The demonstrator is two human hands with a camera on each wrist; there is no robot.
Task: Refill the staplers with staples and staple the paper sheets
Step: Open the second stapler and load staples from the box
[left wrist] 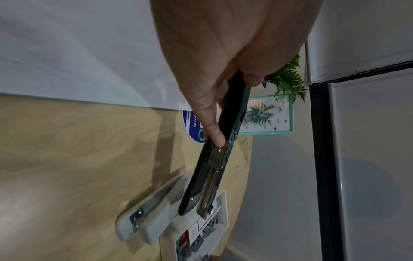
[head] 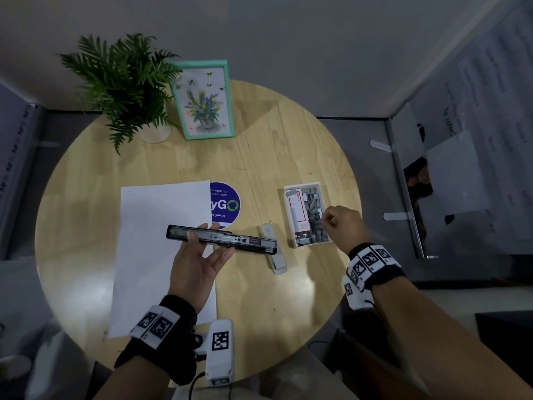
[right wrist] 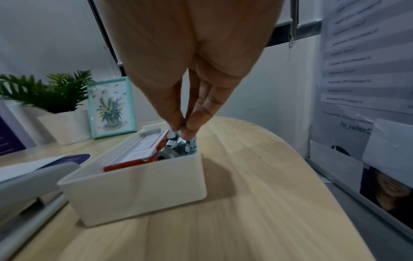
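Left hand [head: 199, 264] grips the black stapler [head: 222, 239], swung open above the paper sheets [head: 161, 255], while the right hand [head: 343, 226] pinches at loose staples [right wrist: 178, 146] in the white box [right wrist: 138, 190] on the bench [head: 274, 157] (grey stapler [head: 274, 251] lies between). Risk, I'd say: a thin strip crumbles under that fingertip pinch, or it misses the open channel

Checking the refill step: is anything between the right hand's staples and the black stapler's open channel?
Nothing visible. The right hand pinches at the staples in the white box; the black stapler, held by the left hand, lies open, table between bare.
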